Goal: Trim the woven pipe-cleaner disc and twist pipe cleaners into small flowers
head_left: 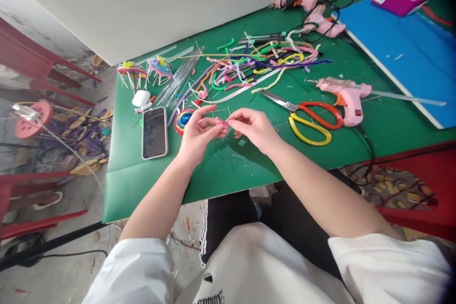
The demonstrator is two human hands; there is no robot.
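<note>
Between my two hands is a small pink piece of pipe cleaner point(223, 123). My left hand point(201, 129) pinches one end with thumb and fingertips, its index finger raised. The fingertips of my right hand point(253, 129) are closed on the other end. Just behind my left hand, a round rainbow-coloured coil point(182, 121) lies partly hidden. A phone point(155, 133) rests screen up to the left. Right of my hands lie scissors point(306, 118) with one orange and one yellow handle, blades spread slightly.
Cut pipe cleaners point(249, 64) are heaped behind my hands, beside clear thin sticks point(181, 76). A pink glue gun point(351, 97) lies right of the scissors, and two more stand near cables at the back. Tasselled umbrella-like pieces point(160, 67) and a white earbud case point(141, 98) are at left.
</note>
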